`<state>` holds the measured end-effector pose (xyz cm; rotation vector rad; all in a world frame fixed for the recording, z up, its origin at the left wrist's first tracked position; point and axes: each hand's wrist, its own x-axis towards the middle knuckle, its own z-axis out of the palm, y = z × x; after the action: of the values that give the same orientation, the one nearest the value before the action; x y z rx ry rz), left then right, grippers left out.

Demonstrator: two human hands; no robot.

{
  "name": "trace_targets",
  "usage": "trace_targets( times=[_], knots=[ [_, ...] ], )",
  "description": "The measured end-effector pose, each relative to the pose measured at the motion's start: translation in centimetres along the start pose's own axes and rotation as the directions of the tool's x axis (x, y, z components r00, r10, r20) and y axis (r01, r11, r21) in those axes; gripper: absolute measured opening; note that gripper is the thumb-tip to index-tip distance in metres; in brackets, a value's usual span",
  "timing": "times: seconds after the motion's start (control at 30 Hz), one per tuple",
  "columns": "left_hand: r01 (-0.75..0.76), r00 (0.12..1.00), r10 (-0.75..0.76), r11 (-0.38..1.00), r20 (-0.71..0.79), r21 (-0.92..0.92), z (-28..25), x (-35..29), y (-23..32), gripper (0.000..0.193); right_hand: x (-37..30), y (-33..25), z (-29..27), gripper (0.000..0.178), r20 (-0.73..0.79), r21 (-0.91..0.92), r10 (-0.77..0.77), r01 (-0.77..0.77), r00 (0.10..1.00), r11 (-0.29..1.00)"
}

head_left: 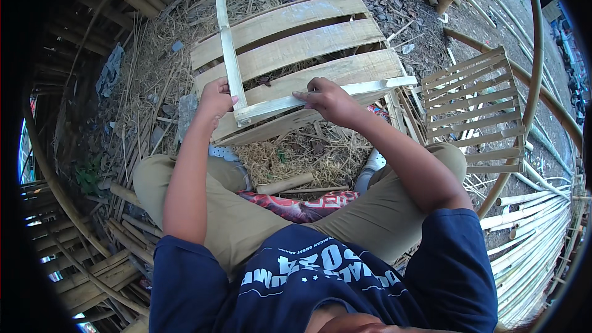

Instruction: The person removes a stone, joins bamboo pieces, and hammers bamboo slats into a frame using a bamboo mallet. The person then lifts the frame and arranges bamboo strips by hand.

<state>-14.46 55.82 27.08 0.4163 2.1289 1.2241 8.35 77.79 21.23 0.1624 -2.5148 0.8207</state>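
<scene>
Ground, straw-strewn (154,80): under everything I see from my remote station.
Stack of split bamboo poles (530,240): right, near.
Low slatted counter (311,44): centre; broad pale boards with gaps between.
Bamboo slat panel (493,156): right, apart from the counter.
Crosswise strip (370,87): along the counter's near side, its right end beyond the boards.
Lengthwise strip (231,61): counter's left part, running from the near corner past the far edge. The two strips meet in an L; whether fastened, I cannot tell.
Right hand (325,97): mine, fingers clamped on the crosswise strip, right of the joint.
Left hand (217,95): mine, fingers closed around the lengthwise strip, just beyond the joint.
Bamboo offcut (285,184): near, on the straw.
Handling note: I judge it best to grip close to the joint, press both strips evenly onto the boards and check the angle before letting go.
</scene>
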Motion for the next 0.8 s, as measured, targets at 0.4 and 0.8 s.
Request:
trace_targets(
  times=[0.4, 0.8],
  knots=[
    [-0.066, 0.986, 0.075, 0.996, -0.148, 0.061, -1.6, 4.1, -4.3, 0.054, -0.6, 0.8, -2.5, 0.053, 0.086, -0.289, 0.143, -0.113, 0.986, 0.951],
    [-0.085, 0.981, 0.092, 0.995, -0.173, 0.047, -4.5, 4.1, -6.5, 0.056, -4.0, 0.5, -5.3, 0.041, 0.251, -0.554, 0.447, -0.251, 0.859, 0.794]
  ],
)
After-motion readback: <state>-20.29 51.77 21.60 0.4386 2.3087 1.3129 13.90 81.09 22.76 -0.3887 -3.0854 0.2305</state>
